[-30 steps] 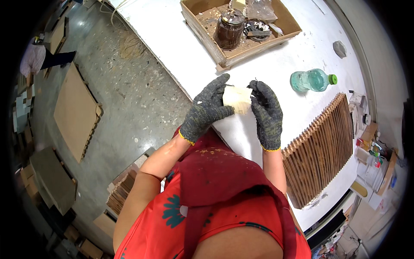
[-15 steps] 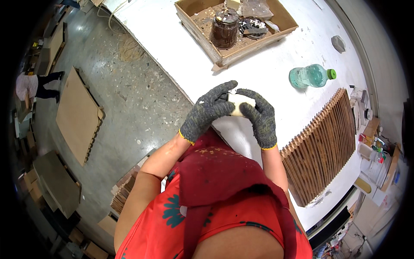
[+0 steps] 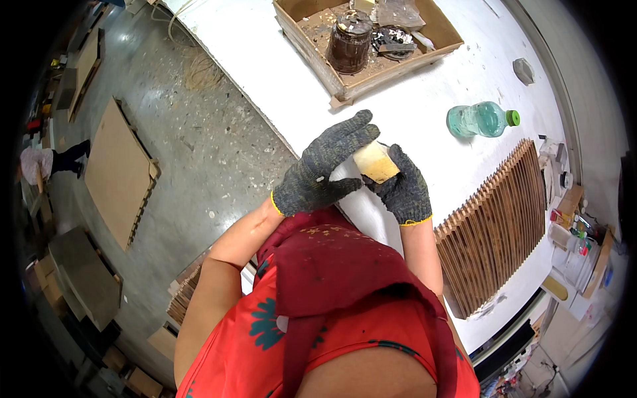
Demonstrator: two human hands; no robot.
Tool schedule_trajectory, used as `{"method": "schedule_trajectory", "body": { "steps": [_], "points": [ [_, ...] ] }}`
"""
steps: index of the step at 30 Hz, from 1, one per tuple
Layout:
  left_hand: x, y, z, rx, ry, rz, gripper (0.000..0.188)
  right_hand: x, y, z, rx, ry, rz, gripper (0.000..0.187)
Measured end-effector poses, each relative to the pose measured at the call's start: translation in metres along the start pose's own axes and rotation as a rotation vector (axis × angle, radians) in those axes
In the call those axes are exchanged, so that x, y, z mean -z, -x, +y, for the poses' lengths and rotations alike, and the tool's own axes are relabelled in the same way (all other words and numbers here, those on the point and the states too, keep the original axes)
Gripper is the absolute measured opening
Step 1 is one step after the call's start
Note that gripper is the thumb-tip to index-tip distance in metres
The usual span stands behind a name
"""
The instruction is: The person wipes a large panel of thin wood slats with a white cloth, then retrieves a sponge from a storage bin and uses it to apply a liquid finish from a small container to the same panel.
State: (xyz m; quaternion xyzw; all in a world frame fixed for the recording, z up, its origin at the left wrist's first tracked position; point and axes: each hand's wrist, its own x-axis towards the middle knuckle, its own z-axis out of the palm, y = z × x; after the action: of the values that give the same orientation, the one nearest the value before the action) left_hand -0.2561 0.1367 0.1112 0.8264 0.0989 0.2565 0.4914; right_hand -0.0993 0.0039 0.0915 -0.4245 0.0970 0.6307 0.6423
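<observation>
Left hand (image 3: pixel 325 167) spread, thumb away from fingers, just beside sponge (image 3: pixel 375 162); contact unclear. Right hand (image 3: pixel 406 189) clamped on it. Beyond grip: cardboard box (image 3: pixel 405 71) holding brown jar (image 3: pixel 349 48), black dish (image 3: pixel 377 42) with white bits, plastic bag (image 3: pixel 401 13). White table (image 3: pixel 411 106) runs from grip to box; its edge passes by left hand. Green bottle (image 3: pixel 481 120) right of grip.

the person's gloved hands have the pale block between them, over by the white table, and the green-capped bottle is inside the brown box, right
Not quite: the green-capped bottle is outside the brown box, on the white table, as the head view shows. The pale block is indeed between the gloved left hand and right hand.
</observation>
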Motion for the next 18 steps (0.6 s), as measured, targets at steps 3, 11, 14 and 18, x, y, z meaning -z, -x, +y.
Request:
{"method": "schedule_trajectory", "body": {
  "steps": [3,11,14,18],
  "points": [
    [-0.004,-0.001,-0.009,0.046,0.08,-0.003,0.085,0.005,-0.002,0.0,-0.047,-0.075,-0.111,0.036],
    [-0.011,0.002,-0.008,0.186,0.225,0.01,0.083,-0.015,0.001,-0.011,0.929,1.96,-0.252,0.02],
    [-0.014,0.0,-0.002,0.183,0.215,-0.007,0.081,-0.006,-0.005,-0.002,0.788,1.804,-0.196,0.025],
    [-0.018,-0.001,-0.004,0.133,0.162,0.01,0.077,0.002,0.002,0.008,0.317,0.486,-0.143,0.044]
  ]
}}
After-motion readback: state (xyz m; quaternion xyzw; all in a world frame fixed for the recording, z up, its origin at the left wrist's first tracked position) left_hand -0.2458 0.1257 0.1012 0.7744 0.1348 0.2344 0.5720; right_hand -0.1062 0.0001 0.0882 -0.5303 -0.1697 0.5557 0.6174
